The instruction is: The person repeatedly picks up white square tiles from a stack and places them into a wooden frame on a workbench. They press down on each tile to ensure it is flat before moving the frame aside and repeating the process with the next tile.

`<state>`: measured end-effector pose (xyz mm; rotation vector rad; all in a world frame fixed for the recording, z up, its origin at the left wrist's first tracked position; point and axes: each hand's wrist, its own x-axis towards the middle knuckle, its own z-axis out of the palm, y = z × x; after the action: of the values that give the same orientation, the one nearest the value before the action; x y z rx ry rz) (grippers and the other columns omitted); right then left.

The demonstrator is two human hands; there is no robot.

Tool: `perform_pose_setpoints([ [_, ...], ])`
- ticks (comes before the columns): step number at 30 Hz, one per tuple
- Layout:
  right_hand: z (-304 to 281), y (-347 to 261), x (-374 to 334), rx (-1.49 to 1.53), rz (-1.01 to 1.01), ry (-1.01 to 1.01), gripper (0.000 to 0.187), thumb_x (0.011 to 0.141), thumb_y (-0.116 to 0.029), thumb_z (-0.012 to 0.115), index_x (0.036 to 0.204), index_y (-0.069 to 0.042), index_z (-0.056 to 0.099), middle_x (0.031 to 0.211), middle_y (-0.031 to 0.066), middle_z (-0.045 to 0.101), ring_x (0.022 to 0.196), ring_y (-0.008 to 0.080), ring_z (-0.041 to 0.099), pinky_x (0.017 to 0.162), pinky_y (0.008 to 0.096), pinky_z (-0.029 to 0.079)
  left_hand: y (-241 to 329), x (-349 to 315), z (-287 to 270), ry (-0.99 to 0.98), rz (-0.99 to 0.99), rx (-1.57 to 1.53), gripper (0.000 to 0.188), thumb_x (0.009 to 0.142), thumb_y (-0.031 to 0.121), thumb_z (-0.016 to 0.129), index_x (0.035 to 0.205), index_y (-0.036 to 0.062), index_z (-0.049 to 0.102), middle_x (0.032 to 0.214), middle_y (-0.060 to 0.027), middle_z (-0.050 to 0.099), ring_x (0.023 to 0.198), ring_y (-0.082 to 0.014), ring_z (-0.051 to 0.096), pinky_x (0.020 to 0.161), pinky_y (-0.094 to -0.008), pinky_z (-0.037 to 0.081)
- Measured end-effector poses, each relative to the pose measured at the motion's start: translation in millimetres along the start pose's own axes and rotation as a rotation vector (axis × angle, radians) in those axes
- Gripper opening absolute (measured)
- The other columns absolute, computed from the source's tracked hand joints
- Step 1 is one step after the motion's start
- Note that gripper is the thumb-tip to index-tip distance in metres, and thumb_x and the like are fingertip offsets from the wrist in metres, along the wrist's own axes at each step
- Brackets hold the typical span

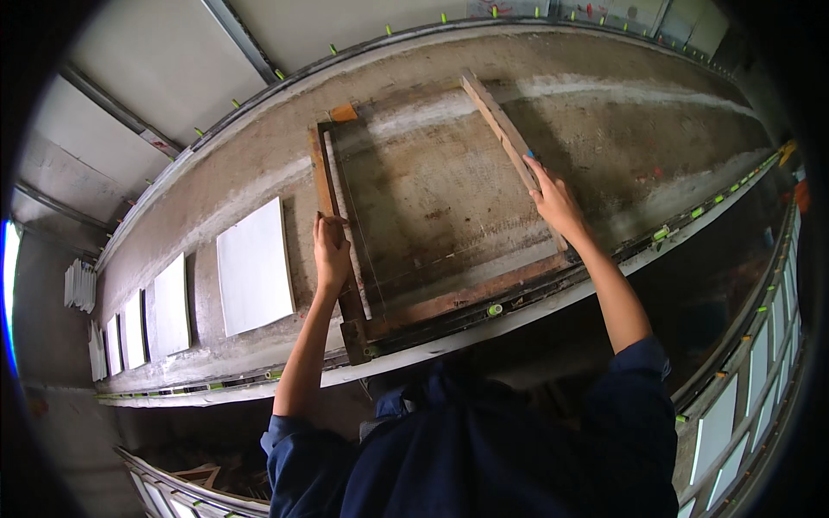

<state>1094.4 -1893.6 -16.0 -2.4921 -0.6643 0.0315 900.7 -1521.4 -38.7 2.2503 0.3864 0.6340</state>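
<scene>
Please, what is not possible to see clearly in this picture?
All in the head view:
Left hand: its palm, turned away from the camera.
Wooden bar: the part covered by the right hand.
Blue spot at those fingertips: too small to identify.
White sheets, far left: too small to count.
Rack, lower right: cut off by dark rim.

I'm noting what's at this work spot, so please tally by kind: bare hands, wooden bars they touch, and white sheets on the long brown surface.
Bare hands, left hand and right hand: 2
Wooden bars, left bar and right bar: 2
White sheets: 4 distinct; far end unclear
Total clearly countable: 8
</scene>
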Motion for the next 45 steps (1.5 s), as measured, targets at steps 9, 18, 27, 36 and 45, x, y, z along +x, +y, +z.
perform_pose_setpoints([
  [9,2,-14,-8,-0.561,-0.115,0.117,0.06,0.085,-0.004,0.053,0.139,-0.006,0.028,0.113,0.0226,0.053,0.086,0.0344,0.058,0.067,0.037,0.054,22,-3,9,0.016,0.04,0.193,0.033,0.077,0.001,0.055,0.11,0.0064,0.05,0.125,-0.0229,0.042,0.13,-0.0449,0.024,0.102,-0.0481,0.031],
  [18,28,-209,-58,-0.147,-0.231,0.054,0.048,0.085,-0.017,0.058,0.129,-0.005,0.044,0.127,0.0194,0.044,0.118,0.0354,0.041,0.099,0.0463,0.034,24,-60,-117,-0.254,0.022,-0.059,0.051,0.082,0.011,0.061,0.128,0.0067,0.039,0.136,-0.023,0.036,0.128,-0.0385,0.032,0.104,-0.0427,0.032],
  [27,171,-446,-115,0.218,-0.477,-0.062,0.039,0.083,-0.009,0.06,0.12,-0.004,0.051,0.116,0.0143,0.056,0.107,0.0304,0.053,0.091,0.0378,0.043,-81,-130,-316,-0.163,-0.026,0.219,0.04,0.085,0.013,0.058,0.122,0.0096,0.046,0.129,-0.014,0.046,0.125,-0.0322,0.039,0.105,-0.0515,0.027],
  [36,269,-566,-142,0.199,-0.56,-0.241,0.038,0.084,-0.016,0.059,0.119,-0.004,0.052,0.118,0.0153,0.053,0.106,0.032,0.051,0.09,0.0404,0.043,-150,-171,-389,-0.07,-0.12,0.551,0.037,0.082,0.018,0.06,0.118,0.0155,0.051,0.127,-0.0045,0.048,0.13,-0.0241,0.034,0.105,-0.0642,0.007],
  [45,299,-593,-145,0.477,-0.62,-0.337,0.028,0.085,-0.012,0.057,0.112,-0.003,0.056,0.103,0.0146,0.061,0.096,0.0314,0.058,0.084,0.0382,0.046,-172,-189,-422,0.152,-0.238,0.687,0.025,0.082,0.015,0.06,0.107,0.0141,0.058,0.122,-0.003,0.051,0.13,-0.024,0.033,0.103,-0.0684,0.002],
])
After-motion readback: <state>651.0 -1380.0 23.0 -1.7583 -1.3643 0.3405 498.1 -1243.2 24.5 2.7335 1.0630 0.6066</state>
